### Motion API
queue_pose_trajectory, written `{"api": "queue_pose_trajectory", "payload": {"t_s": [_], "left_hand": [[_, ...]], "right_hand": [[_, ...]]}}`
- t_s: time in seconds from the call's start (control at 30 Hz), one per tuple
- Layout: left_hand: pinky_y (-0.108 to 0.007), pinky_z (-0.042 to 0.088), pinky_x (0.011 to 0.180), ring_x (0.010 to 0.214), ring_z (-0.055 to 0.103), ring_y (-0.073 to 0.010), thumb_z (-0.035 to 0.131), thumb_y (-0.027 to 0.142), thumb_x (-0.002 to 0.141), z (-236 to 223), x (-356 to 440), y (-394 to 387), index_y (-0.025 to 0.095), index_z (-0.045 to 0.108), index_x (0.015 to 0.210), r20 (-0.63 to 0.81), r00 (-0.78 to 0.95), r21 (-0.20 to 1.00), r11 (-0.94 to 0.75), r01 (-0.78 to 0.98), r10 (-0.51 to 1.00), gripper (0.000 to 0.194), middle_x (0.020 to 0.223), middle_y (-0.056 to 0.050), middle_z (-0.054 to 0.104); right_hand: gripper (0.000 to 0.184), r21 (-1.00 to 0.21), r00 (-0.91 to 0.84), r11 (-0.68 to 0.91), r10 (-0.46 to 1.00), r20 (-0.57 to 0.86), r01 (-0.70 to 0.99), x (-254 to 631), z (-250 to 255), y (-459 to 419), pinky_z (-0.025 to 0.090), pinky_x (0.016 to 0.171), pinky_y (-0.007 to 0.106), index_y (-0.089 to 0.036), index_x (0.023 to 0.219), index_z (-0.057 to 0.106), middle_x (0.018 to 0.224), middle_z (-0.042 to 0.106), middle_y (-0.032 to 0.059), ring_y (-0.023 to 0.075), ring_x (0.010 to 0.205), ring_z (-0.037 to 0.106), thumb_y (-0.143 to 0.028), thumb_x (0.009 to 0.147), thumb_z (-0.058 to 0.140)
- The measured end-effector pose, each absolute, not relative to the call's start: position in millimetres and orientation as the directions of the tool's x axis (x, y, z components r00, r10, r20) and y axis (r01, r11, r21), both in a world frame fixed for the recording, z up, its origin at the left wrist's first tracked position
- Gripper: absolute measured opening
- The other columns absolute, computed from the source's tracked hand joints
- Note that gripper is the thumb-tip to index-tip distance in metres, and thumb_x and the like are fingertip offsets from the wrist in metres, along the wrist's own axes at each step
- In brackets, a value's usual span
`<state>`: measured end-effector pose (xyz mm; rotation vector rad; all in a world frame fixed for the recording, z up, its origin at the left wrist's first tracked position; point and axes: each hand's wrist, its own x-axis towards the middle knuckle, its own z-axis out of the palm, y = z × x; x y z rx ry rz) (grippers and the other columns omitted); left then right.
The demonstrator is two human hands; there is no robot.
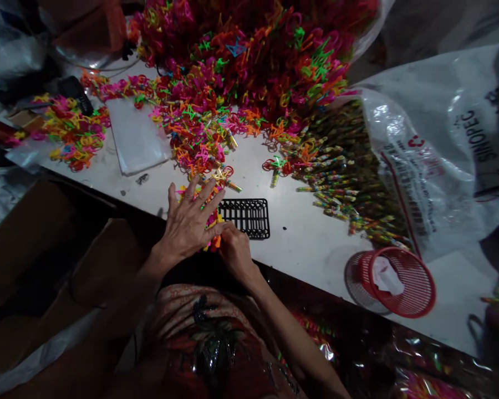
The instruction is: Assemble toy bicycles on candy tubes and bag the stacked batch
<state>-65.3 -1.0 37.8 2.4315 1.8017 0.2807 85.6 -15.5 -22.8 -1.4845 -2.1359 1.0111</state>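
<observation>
Plastic pieces [210, 219], bright and small, lie bunched under the left hand [188, 221], whose fingers [205, 191] spread flat over them, hiding most. At three o'clock the right hand [234, 249] has fingers curled together; what they pinch is too small to tell. A black rack [249, 217] touches it on the white surface [307, 244]; a red basket [403, 280] lies at four o'clock.

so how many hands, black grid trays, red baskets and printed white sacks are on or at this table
hands: 2, left hand spread on a small pile of coloured plastic pieces, right hand beside it
black grid tray: 1
red basket: 1
printed white sack: 1
total: 5
</observation>
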Motion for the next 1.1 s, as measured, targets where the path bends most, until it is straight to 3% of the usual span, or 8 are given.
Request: {"api": "queue_pose_trajectory", "payload": {"t_s": [0.2,0.37,0.57,0.67,0.8,0.97,1.03,1.1], "left_hand": [[-0.065,0.012,0.113,0.146,0.020,-0.0303,0.025,0.049,0.097,38.0,-66.2,1.2,0.033,0.041,0.142,0.090,0.276,0.177,-0.288,0.941,0.957,0.050,0.154,-0.004,0.035],[-0.064,0.015,0.112,0.146,0.021,-0.0291,0.026,0.045,0.098,37.1,-65.5,0.5,0.034,0.039,0.143,0.102,0.266,0.176,-0.280,0.944,0.959,0.048,0.154,-0.003,0.036],[-0.062,0.013,0.114,0.146,0.020,-0.0280,0.027,0.045,0.098,35.5,-65.2,-0.6,0.033,0.039,0.143,0.113,0.264,0.175,-0.281,0.944,0.958,0.048,0.154,-0.004,0.037],[-0.064,0.012,0.113,0.146,0.019,-0.0288,0.026,0.048,0.098,33.9,-64.5,-0.1,0.032,0.040,0.142,0.107,0.268,0.173,-0.284,0.943,0.957,0.050,0.154,-0.004,0.036],[-0.066,0.009,0.113,0.147,0.015,-0.0320,0.033,0.052,0.095,36.0,-61.1,-0.4,0.029,0.039,0.144,0.121,0.270,0.177,-0.289,0.941,0.955,0.055,0.155,-0.006,0.033],[-0.066,0.013,0.113,0.146,0.018,-0.0331,0.039,0.045,0.094,39.0,-57.8,-1.8,0.025,0.039,0.144,0.122,0.303,0.192,-0.322,0.927,0.945,0.054,0.155,-0.010,0.033],[-0.067,0.014,0.112,0.146,0.019,-0.0331,0.038,0.043,0.094,38.7,-57.7,-2.1,0.025,0.041,0.143,0.125,0.309,0.189,-0.328,0.925,0.943,0.052,0.154,-0.010,0.034],[-0.067,0.015,0.112,0.146,0.020,-0.0334,0.038,0.043,0.094,38.3,-58.4,-3.0,0.024,0.043,0.142,0.126,0.301,0.179,-0.320,0.930,0.945,0.052,0.154,-0.011,0.034]], "right_hand": [[0.017,-0.894,-0.325,0.159,0.946,0.016,0.419,91.9,-31.0,-7.4,0.034,0.058,0.024,-0.020,0.059,0.048,0.062,0.052,-0.0004,0.0134,0.059,0.045,-0.018,0.075,0.052],[0.017,-0.959,-0.231,0.055,0.973,-0.012,0.280,90.3,-37.9,-9.2,0.037,0.057,0.025,-0.020,0.063,0.053,0.062,0.053,-0.0002,0.0137,0.058,0.047,-0.026,0.078,0.053],[0.018,-0.852,-0.366,0.223,0.930,0.041,0.473,92.8,-28.3,-9.3,0.034,0.059,0.025,-0.020,0.059,0.048,0.063,0.052,0.0009,0.0143,0.061,0.046,-0.016,0.077,0.048],[0.015,-0.696,-0.411,0.233,0.907,-0.098,0.679,85.8,-19.2,-9.7,0.036,0.059,0.026,-0.017,0.073,0.059,0.080,0.061,0.0067,0.0157,0.064,0.052,-0.010,0.078,0.047],[0.024,-0.492,-0.390,0.213,0.874,-0.290,0.844,74.8,-11.9,-13.5,0.039,0.061,0.026,-0.013,0.092,0.067,0.097,0.065,0.0137,0.0176,0.070,0.060,-0.007,0.081,0.047],[0.014,-0.717,-0.495,0.213,0.844,-0.206,0.663,110.4,-3.3,24.4,0.042,0.062,0.024,-0.015,0.090,0.069,0.080,0.068,0.0040,0.0152,0.067,0.061,-0.017,0.081,0.058],[0.016,-0.681,-0.323,0.155,0.938,-0.126,0.715,135.2,5.9,59.9,0.042,0.062,0.024,-0.016,0.092,0.070,0.080,0.068,0.0042,0.0157,0.068,0.060,-0.023,0.083,0.058],[0.017,-0.482,-0.056,0.020,0.997,-0.061,0.876,154.8,14.0,97.2,0.040,0.064,0.026,-0.015,0.085,0.070,0.084,0.068,0.0094,0.0195,0.077,0.061,-0.025,0.084,0.057]]}}
